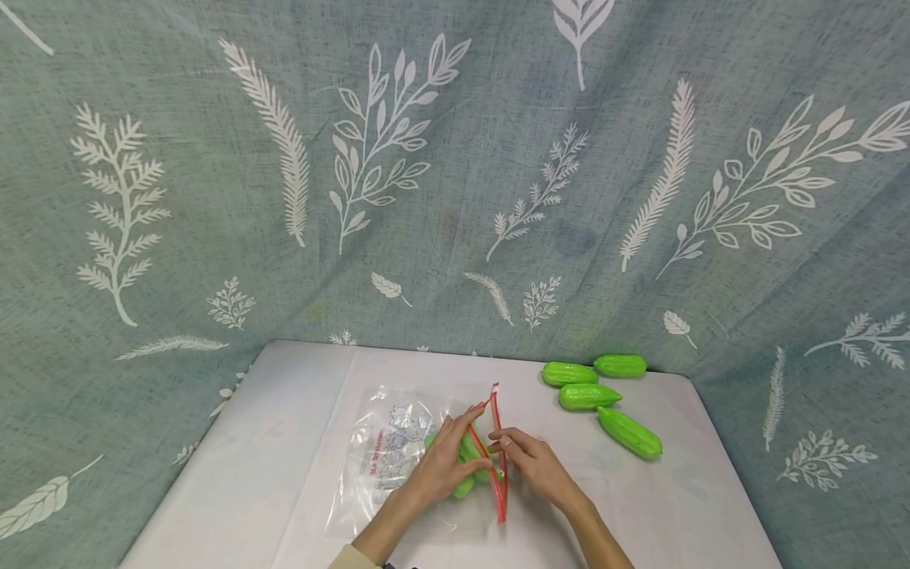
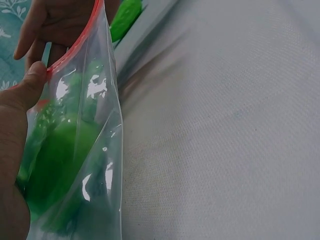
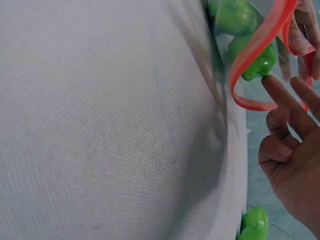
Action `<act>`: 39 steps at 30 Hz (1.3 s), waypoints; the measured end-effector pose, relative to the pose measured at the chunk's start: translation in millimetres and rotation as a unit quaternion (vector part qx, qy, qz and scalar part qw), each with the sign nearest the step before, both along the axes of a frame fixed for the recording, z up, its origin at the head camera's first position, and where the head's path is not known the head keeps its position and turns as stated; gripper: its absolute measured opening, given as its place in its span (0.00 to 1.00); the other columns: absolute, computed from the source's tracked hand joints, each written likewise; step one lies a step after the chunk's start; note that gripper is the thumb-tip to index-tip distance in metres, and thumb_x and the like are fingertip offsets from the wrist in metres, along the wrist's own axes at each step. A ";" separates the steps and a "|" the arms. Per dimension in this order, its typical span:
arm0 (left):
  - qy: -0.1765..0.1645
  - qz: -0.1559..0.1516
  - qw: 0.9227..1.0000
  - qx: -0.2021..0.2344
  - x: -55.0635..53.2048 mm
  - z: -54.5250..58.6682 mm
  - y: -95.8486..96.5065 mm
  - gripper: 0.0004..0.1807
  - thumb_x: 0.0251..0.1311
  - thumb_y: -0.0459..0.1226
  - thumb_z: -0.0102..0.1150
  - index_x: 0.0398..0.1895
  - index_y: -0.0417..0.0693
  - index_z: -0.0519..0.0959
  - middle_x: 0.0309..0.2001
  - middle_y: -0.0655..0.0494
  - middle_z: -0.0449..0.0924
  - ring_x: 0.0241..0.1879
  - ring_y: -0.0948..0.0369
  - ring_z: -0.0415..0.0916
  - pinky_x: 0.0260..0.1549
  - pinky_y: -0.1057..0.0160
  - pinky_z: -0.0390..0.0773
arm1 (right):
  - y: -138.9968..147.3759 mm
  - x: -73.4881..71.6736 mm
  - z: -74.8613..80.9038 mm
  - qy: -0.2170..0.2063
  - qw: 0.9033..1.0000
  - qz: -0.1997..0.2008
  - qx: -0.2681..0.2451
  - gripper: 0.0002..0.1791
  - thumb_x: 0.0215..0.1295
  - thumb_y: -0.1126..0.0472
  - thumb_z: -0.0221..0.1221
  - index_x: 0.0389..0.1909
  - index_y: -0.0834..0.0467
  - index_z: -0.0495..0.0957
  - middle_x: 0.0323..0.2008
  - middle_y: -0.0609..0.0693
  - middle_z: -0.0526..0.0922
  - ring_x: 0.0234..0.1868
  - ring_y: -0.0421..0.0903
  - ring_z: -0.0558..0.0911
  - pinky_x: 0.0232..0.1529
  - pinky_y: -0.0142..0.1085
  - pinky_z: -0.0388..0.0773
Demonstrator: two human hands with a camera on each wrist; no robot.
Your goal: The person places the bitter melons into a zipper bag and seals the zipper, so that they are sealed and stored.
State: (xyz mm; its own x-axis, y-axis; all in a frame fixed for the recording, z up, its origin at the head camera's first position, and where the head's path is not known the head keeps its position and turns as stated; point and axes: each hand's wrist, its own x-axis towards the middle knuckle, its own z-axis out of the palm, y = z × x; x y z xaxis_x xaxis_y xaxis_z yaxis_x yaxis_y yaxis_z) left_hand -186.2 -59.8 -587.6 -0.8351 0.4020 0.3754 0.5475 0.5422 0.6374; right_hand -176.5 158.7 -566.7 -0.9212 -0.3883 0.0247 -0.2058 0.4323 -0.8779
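Note:
A clear zip bag [image 1: 359, 482] with a red zip edge [image 1: 502, 506] and printing on its side lies on the table, its mouth facing right and held apart. My left hand [image 1: 444, 458] grips the bag near its mouth, thumb at the red edge. Inside, several shiny green cucumber-like vegetables [image 2: 65, 155] show through the plastic. At the mouth is my right hand [image 1: 535, 465], its forefinger stretched to the tip of one green cucumber [image 3: 260, 62] in the right wrist view. Its other fingers lie near the red edge, the lower ones bent.
Several more green cucumbers lie at the back right of the white table [image 1: 298, 442], the nearest cucumber [image 1: 629, 433] slanting toward the right edge. A green-grey leaf-patterned cloth [image 1: 455, 197] hangs behind the table and along both sides.

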 end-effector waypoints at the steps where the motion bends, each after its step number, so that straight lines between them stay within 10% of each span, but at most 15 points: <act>1: -0.005 0.000 1.000 0.001 0.2 0.2 0.0 0.52 0.52 0.52 0.73 0.79 0.61 0.55 0.76 0.58 0.61 0.73 0.47 0.62 0.74 0.38 0.53 | 0.2 -0.4 -0.2 -0.002 1.000 0.001 -0.004 0.22 0.80 0.46 0.46 0.61 0.54 0.78 0.48 0.47 0.88 0.57 0.52 0.82 0.50 0.42 0.79; 39: -0.004 0.007 1.000 0.008 1.8 -1.0 -1.1 0.52 0.50 0.48 0.76 0.78 0.61 0.57 0.75 0.61 0.64 0.72 0.50 0.65 0.74 0.40 0.55 | 2.7 -1.7 -1.0 0.001 1.000 0.007 0.001 0.23 0.80 0.46 0.46 0.62 0.55 0.77 0.48 0.48 0.87 0.52 0.50 0.82 0.45 0.41 0.78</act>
State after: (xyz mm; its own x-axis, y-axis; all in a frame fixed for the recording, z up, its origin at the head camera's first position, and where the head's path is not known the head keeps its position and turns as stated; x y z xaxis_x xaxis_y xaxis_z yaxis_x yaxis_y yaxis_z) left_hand -184.5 -60.9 -588.7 -0.8436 0.3835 0.3758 0.5349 0.5400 0.6498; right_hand -178.2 161.4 -567.6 -0.9158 -0.4007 0.0267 -0.2142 0.4312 -0.8765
